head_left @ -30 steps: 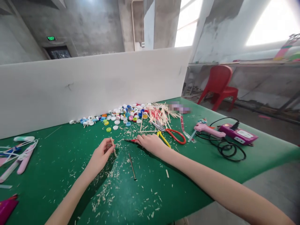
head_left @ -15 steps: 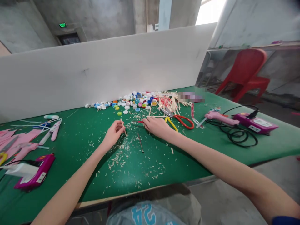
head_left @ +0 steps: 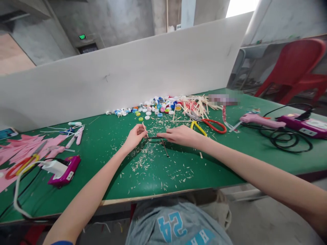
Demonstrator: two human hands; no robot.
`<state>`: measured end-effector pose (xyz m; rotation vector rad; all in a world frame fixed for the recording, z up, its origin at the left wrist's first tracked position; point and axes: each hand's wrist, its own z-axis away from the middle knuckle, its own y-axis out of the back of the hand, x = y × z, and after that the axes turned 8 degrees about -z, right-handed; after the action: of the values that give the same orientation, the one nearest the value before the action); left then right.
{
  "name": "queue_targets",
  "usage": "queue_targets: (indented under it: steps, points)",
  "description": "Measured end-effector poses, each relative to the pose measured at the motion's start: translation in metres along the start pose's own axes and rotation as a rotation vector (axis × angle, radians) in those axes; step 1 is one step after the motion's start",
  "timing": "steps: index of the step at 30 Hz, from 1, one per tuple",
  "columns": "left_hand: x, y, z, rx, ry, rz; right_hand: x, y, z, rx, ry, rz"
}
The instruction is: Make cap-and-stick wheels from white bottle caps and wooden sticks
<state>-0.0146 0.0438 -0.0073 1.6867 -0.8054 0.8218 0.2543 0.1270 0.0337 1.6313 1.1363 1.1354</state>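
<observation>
My left hand (head_left: 136, 136) pinches a short, thin wooden stick (head_left: 144, 128), held tilted above the green tabletop. My right hand (head_left: 182, 135) grips a slim dark tool (head_left: 154, 137) whose kind I cannot make out. The tool's tip meets the lower end of the stick near my left fingertips. Just below the tool lies a long nail (head_left: 165, 149) on the table. Pale wood shavings (head_left: 140, 161) are scattered around and under both hands.
Bottle caps (head_left: 153, 108) and wooden sticks (head_left: 203, 105) are heaped against the white partition (head_left: 143, 71). Red-handled scissors (head_left: 214, 125) lie beyond my right hand. Pink glue guns (head_left: 263, 120) (head_left: 55, 150), cables and purple power strips (head_left: 67, 173) flank the work area.
The view has shifted, so the table's contents appear further right or lower-left edges show more. The tool in my right hand now reaches the stick, where before a gap separated them.
</observation>
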Motion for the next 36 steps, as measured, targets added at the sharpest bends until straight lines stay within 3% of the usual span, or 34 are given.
queue_targets:
  steps: [11, 36]
  points:
    - [0.018, -0.006, 0.011, 0.099, -0.068, 0.032, 0.002, -0.006, 0.005, -0.031, 0.024, 0.068]
    - [0.03, -0.003, 0.015, 0.121, -0.055, -0.095, -0.009, -0.004, 0.001, -0.017, -0.033, -0.06]
